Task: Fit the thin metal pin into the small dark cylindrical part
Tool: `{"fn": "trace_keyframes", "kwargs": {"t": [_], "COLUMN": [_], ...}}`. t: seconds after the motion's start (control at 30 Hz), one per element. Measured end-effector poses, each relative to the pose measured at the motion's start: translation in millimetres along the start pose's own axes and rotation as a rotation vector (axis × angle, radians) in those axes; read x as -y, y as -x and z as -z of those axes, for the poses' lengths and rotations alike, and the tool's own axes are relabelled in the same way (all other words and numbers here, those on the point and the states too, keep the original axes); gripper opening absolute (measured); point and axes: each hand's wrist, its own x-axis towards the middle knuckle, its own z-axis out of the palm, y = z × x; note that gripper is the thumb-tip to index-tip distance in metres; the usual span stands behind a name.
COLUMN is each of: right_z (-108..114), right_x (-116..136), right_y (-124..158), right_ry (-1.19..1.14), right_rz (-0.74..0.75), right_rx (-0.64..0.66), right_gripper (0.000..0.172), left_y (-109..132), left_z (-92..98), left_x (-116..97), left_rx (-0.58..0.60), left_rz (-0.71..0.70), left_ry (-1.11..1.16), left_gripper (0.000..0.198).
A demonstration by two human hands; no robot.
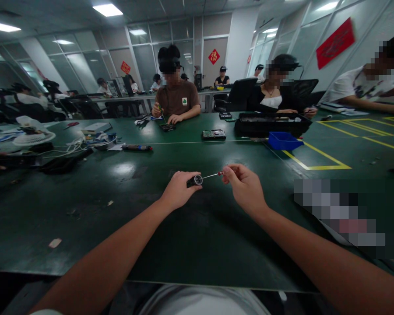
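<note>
Above the middle of the table, my left hand (179,189) is closed around a small black cylindrical part (196,180). Its round, light-rimmed end faces me and to the right; the rest of it is hidden by my fingers. My right hand (246,186) pinches the red handle of a thin screwdriver (210,176). The metal shaft points left, and its tip reaches the round end of the black part. Whether the tip sits inside or only touches the rim, I cannot tell.
The green table (190,245) holds a hard drive (214,134), a blue bin (285,141), a long black casing (272,124) and a dark pen-like tool (137,148). Cables and a white fan (33,135) lie left. A blurred-out item (338,214) lies right. Co-workers sit opposite.
</note>
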Motion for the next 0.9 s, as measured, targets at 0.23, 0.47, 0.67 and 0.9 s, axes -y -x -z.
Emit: {"fn": "trace_keyframes", "kwargs": {"t": [0.23,0.47,0.67,0.9], "right_z": [2.0,3.4,4.7,2.9], "right_x": [1.5,2.8,1.2,-1.9], "right_y": [0.7,3.1,3.7,4.3], "right_ry": [0.023,0.145,0.228,0.232], "right_rz": [-0.005,0.041,0.078,0.057], "right_rx": [0.012,0.041,0.116,0.144], "right_gripper": [0.032,0.026,0.028,0.029], "left_y": [-0.4,0.1,0.4,0.6], "left_z": [0.5,0.3,-0.4,-3.8], "left_x": [1.4,3.5,4.3,6.7], "left_rx": [-0.001,0.02,0.01,0.028], "left_rz": [-0.024,-0.069,-0.044,-0.072], "left_ry": [0.007,-0.009,-0.007,0.002], "left_gripper": [0.037,0.036,0.036,0.036]}}
